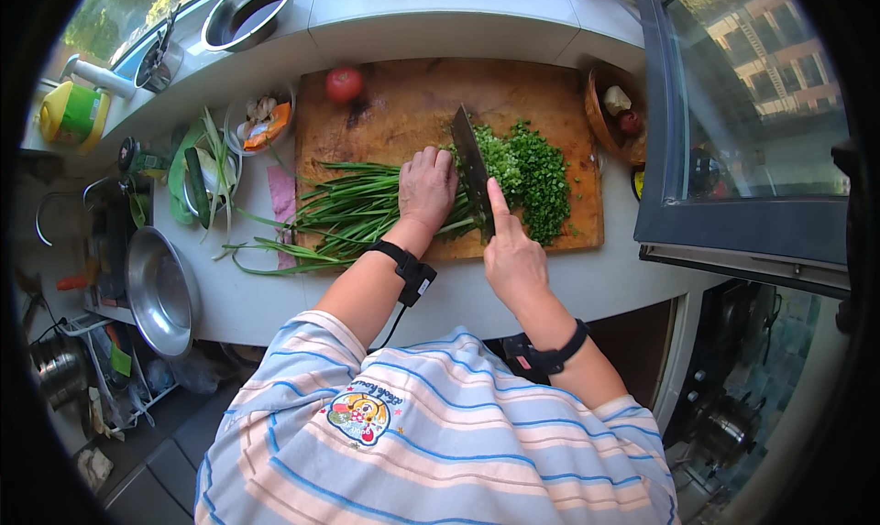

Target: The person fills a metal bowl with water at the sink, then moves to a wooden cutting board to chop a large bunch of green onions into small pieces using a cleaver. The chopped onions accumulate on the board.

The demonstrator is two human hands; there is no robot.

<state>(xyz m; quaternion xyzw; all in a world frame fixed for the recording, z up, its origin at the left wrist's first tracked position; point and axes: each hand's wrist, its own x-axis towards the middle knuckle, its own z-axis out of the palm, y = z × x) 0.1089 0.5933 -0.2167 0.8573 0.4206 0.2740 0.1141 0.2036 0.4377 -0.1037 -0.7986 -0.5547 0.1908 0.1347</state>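
Observation:
My left hand (427,188) presses down on a bundle of long green garlic chives (344,202) lying across a wooden cutting board (405,106). The fingers are curled over the stalks close to the cut end. In my right hand (512,250) is a cleaver (470,154), its dark blade upright against the bundle's right end. My index finger lies along the top of the blade, and the handle is hidden in my palm. To the right of the blade, finely chopped chives (540,181) form a heap, paler near the cleaver.
A tomato (344,85) sits at the board's back left corner. Left of it stands a plastic bowl (237,116) with garlic. A metal basin (161,291) rests at the counter's left edge. On the right are a basket (601,123) and an open window frame (742,222).

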